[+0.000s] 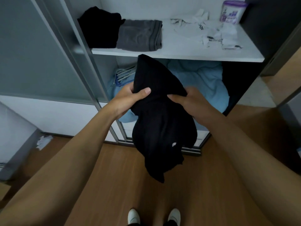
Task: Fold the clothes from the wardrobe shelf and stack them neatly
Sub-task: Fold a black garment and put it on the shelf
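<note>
Currently holding a bunched black garment (162,124) up in the air, just in front of the wardrobe shelf (179,54) and above the wooden floor (105,176). Gripping it with the left hand (130,98), thumb on top and fingers curled round the cloth. Pinching a fold of it with the right hand (187,101), near the left but not touching, with cloth between. On the shelf at left, a folded black piece (99,30) touching a folded grey piece (140,35). Further right, crumpled white clothes (206,30) and a purple-lidded tub (232,12). Below the shelf, light blue bedding (203,82) beside wire hangers (123,73).
</note>
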`<control>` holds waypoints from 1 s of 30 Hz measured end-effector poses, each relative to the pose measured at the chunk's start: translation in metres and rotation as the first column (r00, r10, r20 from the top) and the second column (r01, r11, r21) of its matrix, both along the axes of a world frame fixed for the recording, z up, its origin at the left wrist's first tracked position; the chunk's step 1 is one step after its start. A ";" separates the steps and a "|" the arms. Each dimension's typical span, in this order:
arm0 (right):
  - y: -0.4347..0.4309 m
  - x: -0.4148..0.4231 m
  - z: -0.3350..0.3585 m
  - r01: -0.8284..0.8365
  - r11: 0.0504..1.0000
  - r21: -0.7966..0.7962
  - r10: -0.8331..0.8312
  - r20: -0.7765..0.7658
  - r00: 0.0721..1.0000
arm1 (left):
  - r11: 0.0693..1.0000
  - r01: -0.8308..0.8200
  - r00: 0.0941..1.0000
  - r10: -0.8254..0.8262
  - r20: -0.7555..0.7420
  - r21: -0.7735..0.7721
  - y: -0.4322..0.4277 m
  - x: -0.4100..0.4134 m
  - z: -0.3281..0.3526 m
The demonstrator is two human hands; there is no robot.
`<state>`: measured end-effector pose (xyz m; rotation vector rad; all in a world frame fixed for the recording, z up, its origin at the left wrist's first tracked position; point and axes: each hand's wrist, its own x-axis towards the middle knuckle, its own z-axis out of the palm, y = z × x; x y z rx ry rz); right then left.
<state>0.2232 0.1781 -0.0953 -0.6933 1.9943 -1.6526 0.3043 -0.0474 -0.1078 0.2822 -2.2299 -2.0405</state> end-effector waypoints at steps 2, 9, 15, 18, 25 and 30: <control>-0.015 0.008 0.011 0.042 0.998 -0.050 -0.041 0.014 0.999 | 0.991 0.128 0.990 -0.126 0.059 -0.033 -0.007 0.009 -0.015; -0.045 0.023 0.046 0.312 0.883 -0.350 -0.189 0.343 0.920 | 0.766 0.615 0.723 -0.455 0.519 -0.184 0.007 0.041 -0.112; -0.058 0.021 0.048 0.403 0.807 -0.431 -0.244 0.378 0.893 | 0.968 0.246 0.858 -0.197 0.474 -0.044 0.026 0.045 -0.162; -0.039 0.004 0.023 0.498 0.822 -0.276 -0.389 0.367 0.845 | 0.966 0.017 0.937 -0.106 0.333 0.259 0.026 0.037 -0.141; 0.007 0.031 -0.066 0.177 0.910 0.374 -0.258 0.178 0.950 | 0.876 -0.191 0.967 0.092 0.237 0.443 0.028 0.009 -0.039; 0.003 0.052 -0.104 0.015 0.927 0.376 -0.074 0.144 0.987 | 0.865 -0.187 0.954 0.047 0.296 0.465 0.038 0.006 -0.019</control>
